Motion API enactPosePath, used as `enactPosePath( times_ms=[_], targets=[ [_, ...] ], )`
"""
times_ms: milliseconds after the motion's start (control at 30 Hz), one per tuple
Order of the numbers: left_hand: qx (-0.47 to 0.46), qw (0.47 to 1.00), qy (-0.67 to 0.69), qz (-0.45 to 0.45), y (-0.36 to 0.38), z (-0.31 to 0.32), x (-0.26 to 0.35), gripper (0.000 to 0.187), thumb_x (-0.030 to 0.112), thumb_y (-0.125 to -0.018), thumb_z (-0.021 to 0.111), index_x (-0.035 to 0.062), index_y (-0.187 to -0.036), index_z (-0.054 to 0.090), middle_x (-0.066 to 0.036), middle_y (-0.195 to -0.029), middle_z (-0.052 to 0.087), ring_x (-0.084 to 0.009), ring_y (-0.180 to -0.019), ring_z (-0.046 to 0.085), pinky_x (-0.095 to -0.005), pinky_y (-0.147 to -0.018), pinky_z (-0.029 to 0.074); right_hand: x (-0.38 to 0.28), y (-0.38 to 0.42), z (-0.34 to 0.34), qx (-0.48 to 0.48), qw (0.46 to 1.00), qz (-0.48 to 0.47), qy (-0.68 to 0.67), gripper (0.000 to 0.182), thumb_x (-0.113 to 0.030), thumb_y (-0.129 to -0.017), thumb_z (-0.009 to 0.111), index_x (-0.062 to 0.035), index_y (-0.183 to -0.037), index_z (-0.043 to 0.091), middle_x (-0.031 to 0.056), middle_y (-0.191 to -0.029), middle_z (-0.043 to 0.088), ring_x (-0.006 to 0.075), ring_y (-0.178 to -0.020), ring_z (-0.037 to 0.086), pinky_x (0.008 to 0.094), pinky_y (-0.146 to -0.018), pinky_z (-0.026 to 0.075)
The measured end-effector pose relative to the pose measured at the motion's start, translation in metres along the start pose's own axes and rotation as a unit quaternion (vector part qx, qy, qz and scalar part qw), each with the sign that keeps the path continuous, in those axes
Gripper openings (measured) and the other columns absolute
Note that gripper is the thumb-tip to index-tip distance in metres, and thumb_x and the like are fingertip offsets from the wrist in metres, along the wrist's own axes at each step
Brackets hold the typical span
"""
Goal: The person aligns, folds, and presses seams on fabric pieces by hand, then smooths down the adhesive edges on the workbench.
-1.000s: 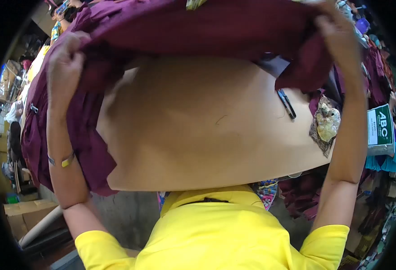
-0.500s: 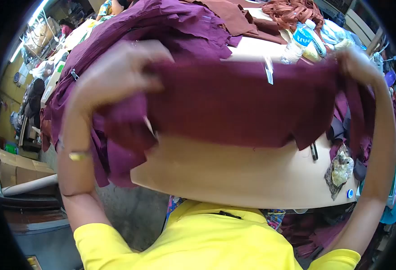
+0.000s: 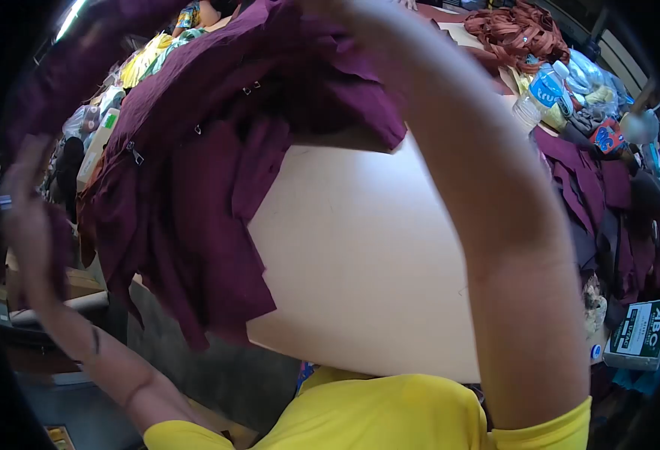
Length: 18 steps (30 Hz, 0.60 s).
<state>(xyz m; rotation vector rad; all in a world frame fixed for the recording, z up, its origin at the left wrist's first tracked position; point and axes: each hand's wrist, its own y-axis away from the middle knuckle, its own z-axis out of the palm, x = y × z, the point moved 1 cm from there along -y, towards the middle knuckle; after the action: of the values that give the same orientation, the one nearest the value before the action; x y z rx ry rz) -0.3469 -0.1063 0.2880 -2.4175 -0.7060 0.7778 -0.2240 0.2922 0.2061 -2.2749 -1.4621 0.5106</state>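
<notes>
At the far left, my left hand [image 3: 28, 199] is raised and blurred, its fingers closed on a maroon fabric piece [image 3: 82, 64]. The fabric sweeps up and over toward the top edge, dark and smeared by motion. My right forearm [image 3: 457, 127] reaches up across the view to the top edge, and the hand itself is out of sight. Between my arms, a heap of purple-maroon garment pieces [image 3: 217, 172] with metal zipper pulls [image 3: 135, 152] drapes over the table's left side and hangs down past its edge.
The pale tabletop [image 3: 360, 247] lies in front of me. Rust-coloured strips [image 3: 517, 34], a water bottle [image 3: 544, 94] and plastic bags are at the back right. Dark maroon scraps [image 3: 581, 180] and a green-and-white ABC box [image 3: 640, 335] are on the right.
The fabric piece, earlier stretched between both hands above the table, has swung up and left. My left hand moved outward left; my right arm crossed up toward the top, its hand leaving view.
</notes>
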Motion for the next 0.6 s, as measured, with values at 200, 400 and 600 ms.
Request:
enactPosePath(
  times_ms=[200,400,600],
  targets=[
    [-0.188,0.902,0.388,-0.013,0.06,0.131,0.023,0.048,0.014,-0.089,0.053,0.0013,-0.133,0.039,-0.012,-0.134,0.044,-0.0182,-0.126,0.037,-0.0291,-0.105,0.024,-0.021,0.079,0.051,0.036,0.989,0.043,-0.135,0.049,-0.012,-0.083,0.042,-0.0141,-0.131,0.042,0.0126,-0.127,0.05,0.0311,-0.113,0.049,0.0405,-0.097,0.039],
    [-0.117,0.95,0.288,0.019,0.057,0.139,-0.001,0.045,0.025,-0.093,0.044,0.0044,-0.134,0.039,-0.013,-0.137,0.04,-0.0255,-0.127,0.037,-0.035,-0.105,0.027,0.006,0.209,-0.021,0.146,0.963,0.007,-0.224,0.04,-0.006,-0.077,0.058,-0.005,-0.117,0.054,0.0163,-0.113,0.058,0.0314,-0.101,0.056,0.0366,-0.087,0.045],
    [0.049,0.977,0.184,0.092,0.065,0.097,0.07,0.035,0.013,-0.093,0.043,0.0036,-0.127,0.047,-0.012,-0.131,0.046,-0.0263,-0.125,0.039,-0.0367,-0.104,0.028,0.084,0.42,-0.118,0.058,0.98,0.163,0.094,0.02,0.0,-0.077,0.055,-0.0058,-0.095,0.062,0.0116,-0.096,0.063,0.0273,-0.091,0.061,0.0362,-0.08,0.047]
  ],
)
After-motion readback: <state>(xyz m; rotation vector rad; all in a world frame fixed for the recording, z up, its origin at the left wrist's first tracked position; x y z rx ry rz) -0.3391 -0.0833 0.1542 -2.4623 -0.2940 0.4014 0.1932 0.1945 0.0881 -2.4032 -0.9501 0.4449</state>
